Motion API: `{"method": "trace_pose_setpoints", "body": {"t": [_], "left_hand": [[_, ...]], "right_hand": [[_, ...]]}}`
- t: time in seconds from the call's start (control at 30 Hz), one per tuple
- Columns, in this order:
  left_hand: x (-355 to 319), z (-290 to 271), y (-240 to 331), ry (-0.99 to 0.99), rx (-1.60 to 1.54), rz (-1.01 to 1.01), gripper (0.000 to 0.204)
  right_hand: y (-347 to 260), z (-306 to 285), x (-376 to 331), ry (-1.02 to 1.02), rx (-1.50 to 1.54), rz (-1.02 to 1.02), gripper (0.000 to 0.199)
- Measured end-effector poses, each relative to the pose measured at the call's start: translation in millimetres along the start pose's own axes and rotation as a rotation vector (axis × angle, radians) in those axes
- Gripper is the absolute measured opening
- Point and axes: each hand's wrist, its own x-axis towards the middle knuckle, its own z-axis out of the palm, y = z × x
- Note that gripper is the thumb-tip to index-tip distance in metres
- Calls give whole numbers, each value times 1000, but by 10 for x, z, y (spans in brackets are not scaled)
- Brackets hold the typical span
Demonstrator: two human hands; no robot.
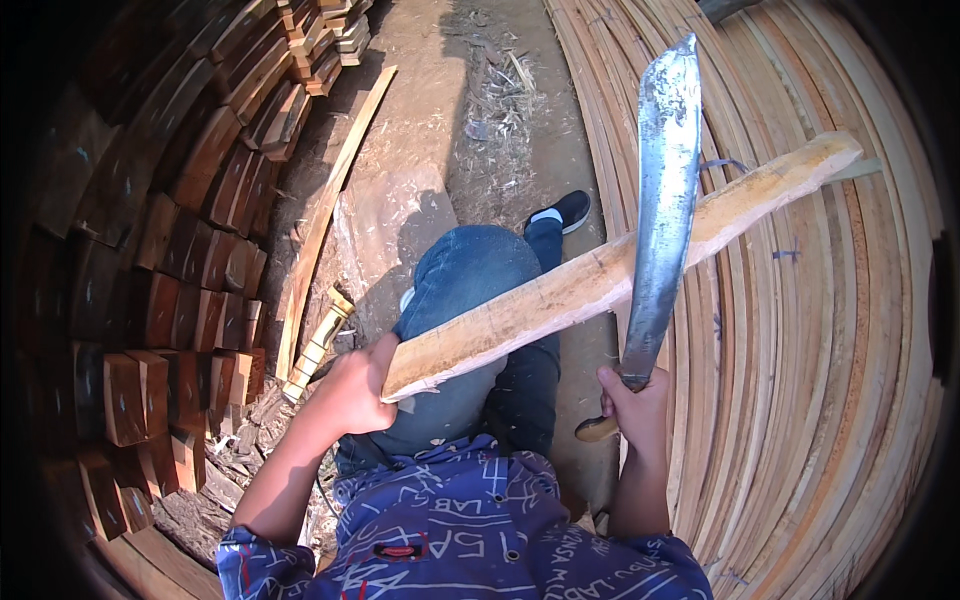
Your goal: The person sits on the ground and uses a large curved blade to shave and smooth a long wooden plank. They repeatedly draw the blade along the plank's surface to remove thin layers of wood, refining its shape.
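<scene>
Hands raised and clenched — left hand gripping wooden plank, right hand fisted around upright machete.

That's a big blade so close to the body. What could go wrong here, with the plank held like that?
The machete crosses the wooden plank directly above the person's knee, so a glancing stroke might carry on into the leg. The left hand grips the plank's near end; if the blade slid down the wood, it could reach those fingers. The right hand holds the handle one-handed, so a jolt might loosen that grip.
</scene>
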Motion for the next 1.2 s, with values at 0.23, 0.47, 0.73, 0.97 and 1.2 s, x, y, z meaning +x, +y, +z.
{"method": "trace_pose_setpoints", "body": {"t": [0.23,0.47,0.73,0.97,1.2], "left_hand": [[15,-23,26,-26,-83,-19,45],[52,-77,-1,-65,-100,-49,46],[46,-24,-72,-99,-98,-88,49],[57,-92,-91,-185,-92,-124,51],[117,-161,-143,-284,-230,-97,53]], "right_hand": [[86,128,-49,-31,-90,-39,26],[-111,219,-171,-116,-321,14,24],[-303,191,50,-17,15,62,26],[-101,459,-198,-134,-208,14,24],[-235,356,0,28,68,-22,26]]}}
